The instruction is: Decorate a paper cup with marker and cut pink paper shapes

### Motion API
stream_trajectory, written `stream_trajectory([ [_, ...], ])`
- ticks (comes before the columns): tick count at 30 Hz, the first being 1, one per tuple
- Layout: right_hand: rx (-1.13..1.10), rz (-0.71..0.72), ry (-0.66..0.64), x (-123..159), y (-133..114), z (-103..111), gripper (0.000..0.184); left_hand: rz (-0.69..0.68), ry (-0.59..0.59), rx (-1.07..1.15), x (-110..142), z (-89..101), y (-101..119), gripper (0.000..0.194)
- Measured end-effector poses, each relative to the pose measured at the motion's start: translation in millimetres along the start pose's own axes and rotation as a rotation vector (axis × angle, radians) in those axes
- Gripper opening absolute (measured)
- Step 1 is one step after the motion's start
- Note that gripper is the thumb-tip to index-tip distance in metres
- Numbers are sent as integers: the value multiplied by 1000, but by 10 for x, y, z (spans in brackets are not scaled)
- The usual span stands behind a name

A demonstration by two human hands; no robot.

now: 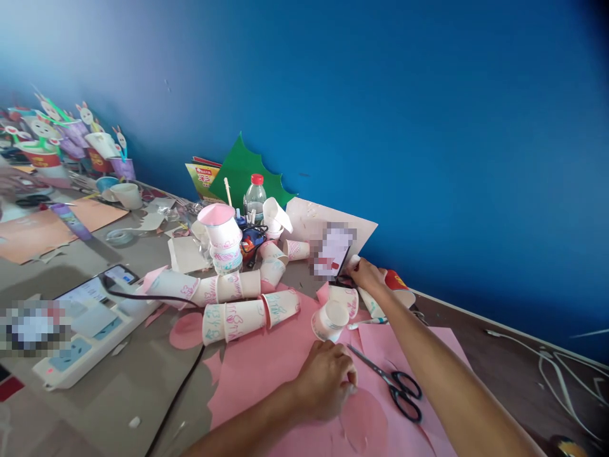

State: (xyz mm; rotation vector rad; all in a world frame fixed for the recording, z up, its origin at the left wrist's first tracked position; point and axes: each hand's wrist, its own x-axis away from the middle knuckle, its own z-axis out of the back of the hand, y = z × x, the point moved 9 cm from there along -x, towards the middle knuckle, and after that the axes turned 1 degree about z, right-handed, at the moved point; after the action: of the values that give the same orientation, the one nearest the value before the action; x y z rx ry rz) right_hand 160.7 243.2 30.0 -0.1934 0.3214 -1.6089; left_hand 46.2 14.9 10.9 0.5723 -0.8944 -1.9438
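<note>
My left hand [326, 382] is closed above pink paper [280, 387], its fingers curled in; a small pale bit shows at the fingertips. Beside it lies a pink paper circle [364, 420]. Black-handled scissors [392, 383] rest to its right, blades toward the cups. My right hand [368, 277] reaches far forward, fingers pinched by a propped-up phone [333, 251]. Something small and white touches those fingers, but I cannot make out what. Between the hands, an upright paper cup [330, 320] stands in front of a tipped-over paper cup [347, 299].
Decorated paper cups [245, 319] lie in rows at the left. Other cups are stacked upright [221, 238] near a bottle [255, 198]. A power strip [95, 336] with a black cable sits front left. White cables [554, 374] trail at right. A blue wall [428, 139] bounds the table.
</note>
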Motion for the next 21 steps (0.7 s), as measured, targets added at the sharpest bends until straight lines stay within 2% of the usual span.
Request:
stream_trajectory([
  [4,-25,-8,-47,-28,15,61,15,14,-3,26,3,22,3,5],
  [8,-143,-5,-14,185,64,378,24,55,17,101,-2,57,-38,5],
  [10,-246,35,-17,480,106,533,30,79,50,158,-14,82,-86,6],
  [13,-410,128,-121,1130,191,603,41,132,68,294,-33,84,-181,6],
  [14,-481,154,-169,1368,223,585,46,143,71,334,-38,84,-202,6],
  [15,-645,172,-251,1603,242,533,48,143,80,363,-40,92,-208,6],
  [17,-806,130,-397,2007,315,379,46,113,95,416,-36,113,-181,6],
  [19,-824,116,-414,2261,366,294,40,100,102,449,-20,121,-151,6],
  [21,-792,130,-397,2393,364,237,26,109,120,460,5,127,-135,7],
])
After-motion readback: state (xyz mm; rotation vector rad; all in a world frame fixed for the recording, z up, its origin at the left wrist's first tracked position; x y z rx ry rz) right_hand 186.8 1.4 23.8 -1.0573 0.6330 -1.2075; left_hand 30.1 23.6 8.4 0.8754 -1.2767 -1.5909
